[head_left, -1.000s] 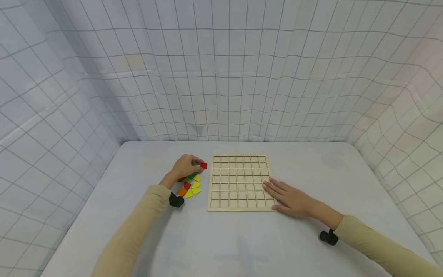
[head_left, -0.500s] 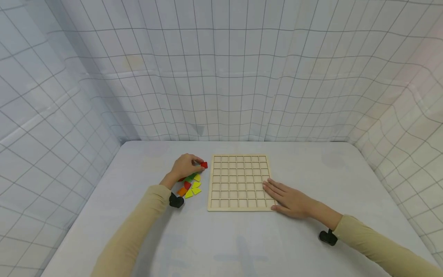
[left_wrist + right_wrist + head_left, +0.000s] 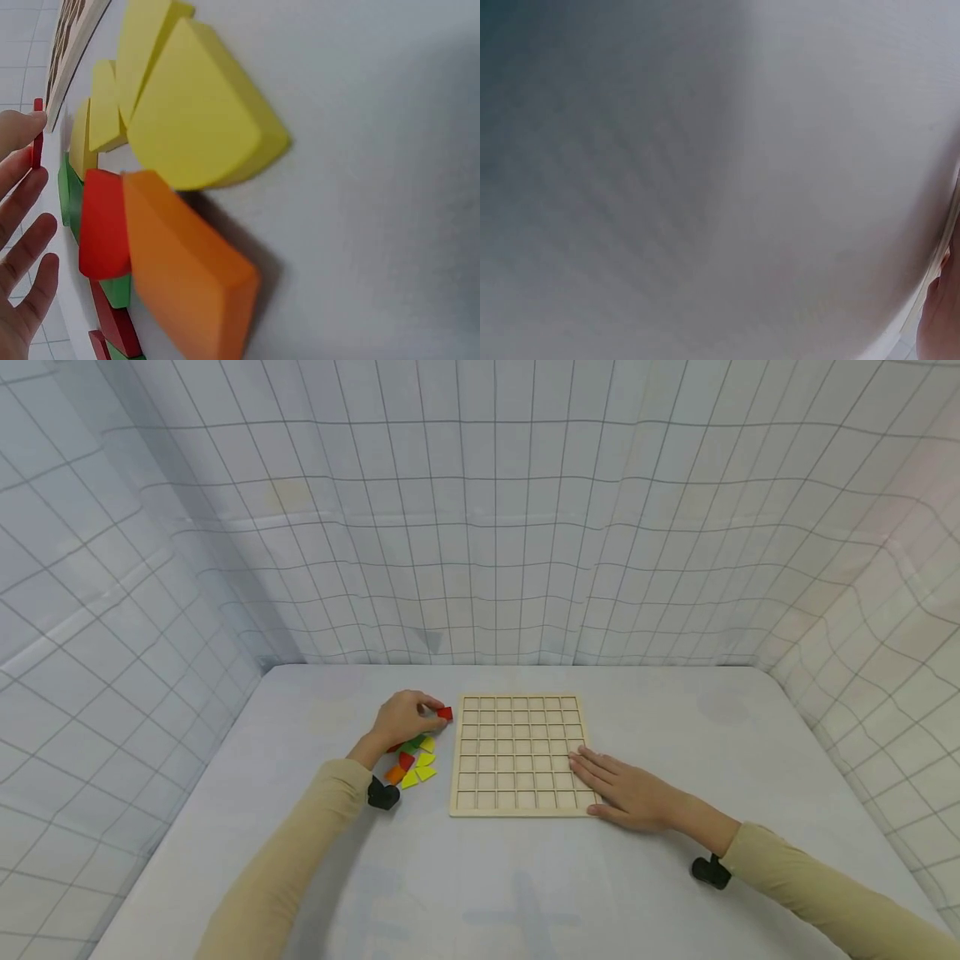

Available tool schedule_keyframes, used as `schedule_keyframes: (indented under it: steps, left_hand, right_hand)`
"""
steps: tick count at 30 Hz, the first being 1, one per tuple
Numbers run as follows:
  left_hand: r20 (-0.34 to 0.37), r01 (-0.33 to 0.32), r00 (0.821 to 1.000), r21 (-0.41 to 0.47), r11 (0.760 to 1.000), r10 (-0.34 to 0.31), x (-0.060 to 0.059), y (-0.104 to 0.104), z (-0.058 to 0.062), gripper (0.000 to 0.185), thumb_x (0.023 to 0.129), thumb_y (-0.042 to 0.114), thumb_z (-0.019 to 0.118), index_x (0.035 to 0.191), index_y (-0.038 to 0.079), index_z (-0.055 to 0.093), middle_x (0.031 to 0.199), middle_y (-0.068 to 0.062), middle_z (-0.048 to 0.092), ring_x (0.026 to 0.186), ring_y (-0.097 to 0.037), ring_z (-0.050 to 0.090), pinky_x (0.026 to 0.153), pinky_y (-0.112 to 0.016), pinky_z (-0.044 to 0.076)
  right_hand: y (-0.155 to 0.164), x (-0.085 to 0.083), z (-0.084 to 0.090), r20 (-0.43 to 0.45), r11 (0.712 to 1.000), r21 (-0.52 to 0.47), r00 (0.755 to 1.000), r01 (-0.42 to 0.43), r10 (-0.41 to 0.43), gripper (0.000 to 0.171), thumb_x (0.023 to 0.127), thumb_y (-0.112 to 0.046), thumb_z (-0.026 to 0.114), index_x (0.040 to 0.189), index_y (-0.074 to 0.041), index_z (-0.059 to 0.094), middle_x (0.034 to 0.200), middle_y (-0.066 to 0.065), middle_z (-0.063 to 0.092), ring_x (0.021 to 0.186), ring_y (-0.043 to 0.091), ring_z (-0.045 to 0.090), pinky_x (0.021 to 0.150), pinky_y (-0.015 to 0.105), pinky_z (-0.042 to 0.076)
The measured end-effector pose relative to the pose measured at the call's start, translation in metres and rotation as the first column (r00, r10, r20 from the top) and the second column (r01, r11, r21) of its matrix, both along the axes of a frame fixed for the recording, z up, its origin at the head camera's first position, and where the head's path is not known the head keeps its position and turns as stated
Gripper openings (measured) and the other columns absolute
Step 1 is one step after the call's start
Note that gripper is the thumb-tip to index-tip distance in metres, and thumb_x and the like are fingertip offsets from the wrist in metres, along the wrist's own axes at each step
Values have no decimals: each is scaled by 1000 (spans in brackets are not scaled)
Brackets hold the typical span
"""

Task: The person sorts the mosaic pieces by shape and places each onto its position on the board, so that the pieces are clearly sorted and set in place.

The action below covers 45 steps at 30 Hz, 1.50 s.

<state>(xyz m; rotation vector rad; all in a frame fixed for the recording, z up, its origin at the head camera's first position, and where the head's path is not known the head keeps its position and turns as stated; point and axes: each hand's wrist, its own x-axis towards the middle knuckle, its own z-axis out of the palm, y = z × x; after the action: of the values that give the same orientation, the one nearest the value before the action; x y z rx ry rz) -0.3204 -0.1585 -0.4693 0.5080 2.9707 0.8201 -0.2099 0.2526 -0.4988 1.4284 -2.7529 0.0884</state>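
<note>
My left hand (image 3: 403, 718) pinches a red tile (image 3: 446, 713) between thumb and fingers, just left of the wooden grid board (image 3: 454, 777). In the left wrist view the same red tile (image 3: 37, 135) is seen edge-on at the fingertips, above the table. Beneath and beside that hand lie loose pieces: several yellow ones (image 3: 425, 773), an orange one (image 3: 395, 774), a red one (image 3: 407, 762) and some green (image 3: 409, 747), part of the pile hidden by the hand. My right hand (image 3: 626, 789) rests flat with straight fingers on the board's lower right edge.
The white table (image 3: 480, 877) stretches around the board, with gridded white cloth walls (image 3: 495, 527) behind and at both sides. A black wrist camera (image 3: 383, 794) hangs under the left wrist and another (image 3: 710, 872) under the right.
The left hand has shifted slightly right and away from me, carrying the red tile, which has turned a little. The right hand stays almost still on the board.
</note>
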Motion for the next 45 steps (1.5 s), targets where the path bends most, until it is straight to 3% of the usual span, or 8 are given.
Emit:
schedule_keyframes:
  steps: [19,24,29,33,36,45]
  left_hand:
    - [-39,72,997,39,997,-71,-8,31,9,40,78,42,78,107,14,75,103,0,74,88,-18,58,68,-26,46]
    - [-23,77,997,34,996,-76,-9,42,9,41,78,41,78,109,14,75,101,0,73,88,-18,57,68,-25,45]
    - [-23,86,996,32,996,-85,-12,54,7,42,76,42,79,109,16,75,101,2,74,87,-16,59,68,-24,45]
    - [-20,108,994,29,994,-107,-13,66,10,42,76,42,79,109,16,75,101,3,74,87,-15,58,69,-24,45]
    - [-26,123,992,37,992,-122,-14,75,11,38,78,39,78,108,16,75,100,3,73,85,-14,58,66,-24,44]
    - [-68,167,984,24,986,-165,-18,97,15,29,81,36,75,104,17,76,99,2,74,79,-13,59,60,-22,44]
  right_hand:
    - [-2,-3,2,-43,1000,0,999,-7,7,67,101,-40,43,150,1,25,157,16,26,144,35,27,116,17,-9]
    - [-2,0,5,-33,1000,17,999,11,-10,67,101,-41,43,151,0,25,158,15,25,145,34,26,120,29,12]
    - [-2,2,6,-44,998,48,999,26,-24,68,101,-43,42,151,-1,24,158,13,25,145,32,25,114,40,29]
    - [0,2,5,-66,999,37,998,12,-10,67,101,-42,43,150,0,26,157,15,27,144,34,27,120,28,10]
    - [2,2,4,-78,1000,21,997,3,-1,67,101,-42,44,150,1,27,157,15,28,143,35,29,116,18,-8]
    - [-3,3,4,-50,1000,11,999,2,-1,67,101,-43,42,151,-1,26,157,14,27,144,34,28,115,17,-9]
